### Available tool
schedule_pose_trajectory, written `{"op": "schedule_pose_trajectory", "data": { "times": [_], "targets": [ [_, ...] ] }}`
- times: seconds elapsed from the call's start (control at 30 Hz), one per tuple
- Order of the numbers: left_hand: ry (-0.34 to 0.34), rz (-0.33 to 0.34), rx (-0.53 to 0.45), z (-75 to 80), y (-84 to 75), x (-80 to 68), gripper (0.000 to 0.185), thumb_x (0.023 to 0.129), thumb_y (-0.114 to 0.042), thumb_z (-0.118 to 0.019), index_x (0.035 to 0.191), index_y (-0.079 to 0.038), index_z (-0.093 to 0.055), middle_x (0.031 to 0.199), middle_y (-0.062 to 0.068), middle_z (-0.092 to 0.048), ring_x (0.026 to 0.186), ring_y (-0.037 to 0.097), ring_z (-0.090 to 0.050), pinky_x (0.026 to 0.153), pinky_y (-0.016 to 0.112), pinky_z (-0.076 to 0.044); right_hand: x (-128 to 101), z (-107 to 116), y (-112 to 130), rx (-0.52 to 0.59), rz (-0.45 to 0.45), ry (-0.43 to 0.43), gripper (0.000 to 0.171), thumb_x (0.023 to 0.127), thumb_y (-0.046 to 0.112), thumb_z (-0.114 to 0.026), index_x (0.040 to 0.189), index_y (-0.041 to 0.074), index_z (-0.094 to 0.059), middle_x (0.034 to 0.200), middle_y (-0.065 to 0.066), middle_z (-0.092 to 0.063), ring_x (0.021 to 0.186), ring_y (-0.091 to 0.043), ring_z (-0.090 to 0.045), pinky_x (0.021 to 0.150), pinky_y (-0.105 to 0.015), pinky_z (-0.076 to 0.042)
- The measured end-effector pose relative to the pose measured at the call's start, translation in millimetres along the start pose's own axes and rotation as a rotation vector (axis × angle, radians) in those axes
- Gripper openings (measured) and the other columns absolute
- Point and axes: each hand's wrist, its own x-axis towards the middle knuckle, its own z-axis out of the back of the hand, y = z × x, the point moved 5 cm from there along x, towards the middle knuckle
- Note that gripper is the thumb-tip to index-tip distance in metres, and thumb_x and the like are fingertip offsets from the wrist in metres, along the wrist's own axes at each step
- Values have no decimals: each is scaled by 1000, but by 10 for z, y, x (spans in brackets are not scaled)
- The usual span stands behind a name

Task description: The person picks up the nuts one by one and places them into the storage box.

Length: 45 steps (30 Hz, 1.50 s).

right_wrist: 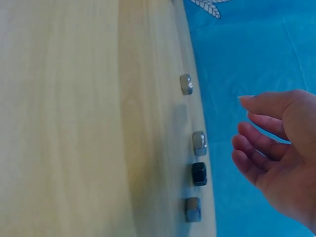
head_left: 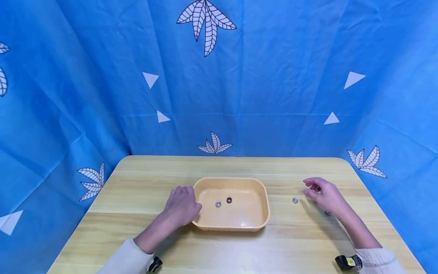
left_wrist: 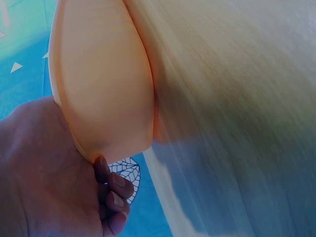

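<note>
A shallow peach plastic tray [head_left: 236, 229] sits mid-table with a silver hex nut [head_left: 218, 204] and a dark nut [head_left: 229, 199] inside. My left hand [head_left: 183, 205] grips the tray's left rim, its thumb over the edge and its fingers curled at the outer side [left_wrist: 117, 123]. Right of the tray, my right hand [head_left: 323, 194] hovers over the table, fingers loosely bent and holding nothing. A silver nut [head_left: 295, 200] lies just left of it. In the right wrist view, silver nuts [right_wrist: 199, 143] and a black nut [right_wrist: 199, 174] stand in a rough line; the forearm hides some in the head view.
The light wooden table [head_left: 154, 171] has rounded far corners. Blue cloth [head_left: 273, 95] with white leaf and triangle prints hangs behind it and along both sides. A dark wrist strap [head_left: 349, 262] shows at the right sleeve.
</note>
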Motion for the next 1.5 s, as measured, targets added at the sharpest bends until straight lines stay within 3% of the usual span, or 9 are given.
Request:
{"op": "schedule_pose_trajectory", "data": {
  "times": [0.73, 1.0, 1.3, 1.5],
  "targets": [
    [-18, 4, -2, -10, 16, -2, 32, 91, -30, -56, 103, 0, -53, 89, 9, -48, 91, 29, -43, 88, 43, -36, 5, -165, -304, -27, -59, 42, 35, 91, 13, -76, 120, -5, -70, 110, -22, -74, 101, -36, -70, 87, -49, -56],
    [-20, 1, -3, -4, 15, -8, 27, 89, -29, -54, 96, -3, -50, 87, 9, -47, 89, 29, -42, 83, 41, -33, 7, -176, -334, -33, -70, 75, 37, 90, 18, -78, 118, -5, -71, 107, -20, -73, 96, -33, -69, 82, -41, -55],
    [-25, 2, -1, -10, 14, -7, 27, 90, -29, -55, 98, -3, -51, 87, 9, -47, 88, 29, -42, 82, 40, -33, -7, -195, -399, 9, -89, 117, 33, 93, 18, -76, 120, 0, -72, 107, -13, -74, 96, -21, -67, 78, -28, -52],
    [-20, 4, -4, -4, 18, -14, 28, 90, -29, -55, 98, -3, -51, 87, 9, -47, 88, 29, -42, 82, 40, -33, -2, -213, -422, 32, -105, 144, 35, 94, 20, -75, 122, -1, -72, 107, -11, -74, 95, -18, -65, 77, -26, -51]
  ]
}}
